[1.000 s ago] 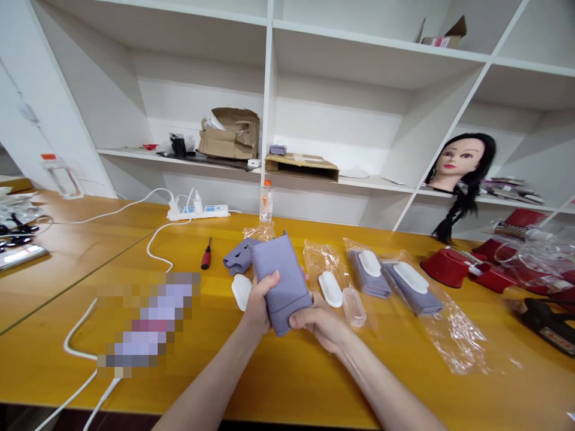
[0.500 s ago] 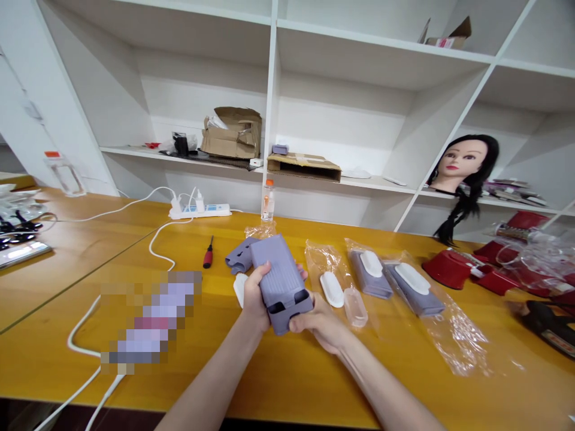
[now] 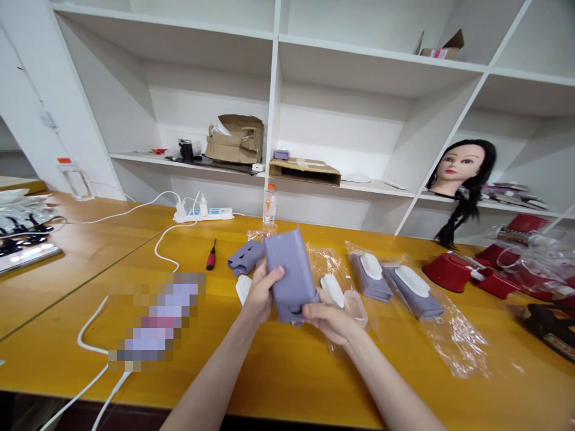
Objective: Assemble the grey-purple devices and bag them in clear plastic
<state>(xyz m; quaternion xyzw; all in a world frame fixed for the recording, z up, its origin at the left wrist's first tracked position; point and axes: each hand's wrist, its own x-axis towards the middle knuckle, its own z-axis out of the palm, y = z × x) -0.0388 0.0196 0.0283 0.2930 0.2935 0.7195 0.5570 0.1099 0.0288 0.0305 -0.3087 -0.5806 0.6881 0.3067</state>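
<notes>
Both my hands hold one purple-grey plastic housing above the yellow table. My left hand wraps its left side, thumb on the ribbed face. My right hand grips its lower right corner with the fingertips. A second purple-grey part lies on the table behind my left hand, with a white oval piece beside it. More white oval pieces lie just right of the housing.
Two bagged purple parts with white ovals lie to the right on clear plastic. A red-handled screwdriver, power strip with white cables, small bottle, red items, a mannequin head and white shelving surround.
The housing has been turned and raised slightly in my hands, its ribbed face and bottom slot now showing. The view shifted a little to the left.
</notes>
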